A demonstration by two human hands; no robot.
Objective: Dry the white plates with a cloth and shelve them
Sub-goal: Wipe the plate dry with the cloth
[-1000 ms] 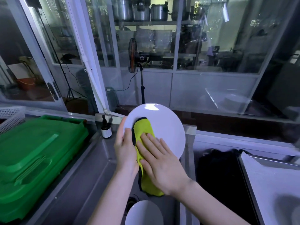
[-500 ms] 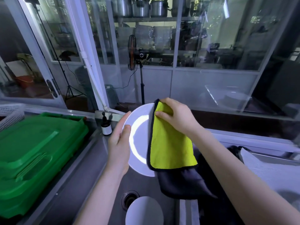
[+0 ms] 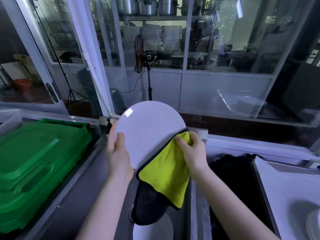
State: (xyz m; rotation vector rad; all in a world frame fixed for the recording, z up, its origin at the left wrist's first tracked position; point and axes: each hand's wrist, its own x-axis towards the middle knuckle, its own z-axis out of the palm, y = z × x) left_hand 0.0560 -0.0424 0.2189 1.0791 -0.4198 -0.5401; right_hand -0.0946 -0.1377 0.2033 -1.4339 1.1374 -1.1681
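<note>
Head view: gripping the plate (image 3: 149, 129) upright over the sink (image 3: 83, 187) with the left hand (image 3: 119, 153), thumb on its face, fingers behind the left rim. Pinching the cloth (image 3: 164, 174) against the plate's lower right edge with the right hand (image 3: 192, 151), yellow side draped down, dark side hanging below. Second plate (image 3: 152, 231) down in the sink. Green bin (image 3: 39, 161) off left.

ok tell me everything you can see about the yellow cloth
The yellow cloth looks like soft microfibre, bright yellow on one face, dark on the other, with dark edging. The right hand pinches its top corner against the lower right rim of the held white plate. The rest hangs loosely folded over the sink, the dark side showing at the bottom.
</note>
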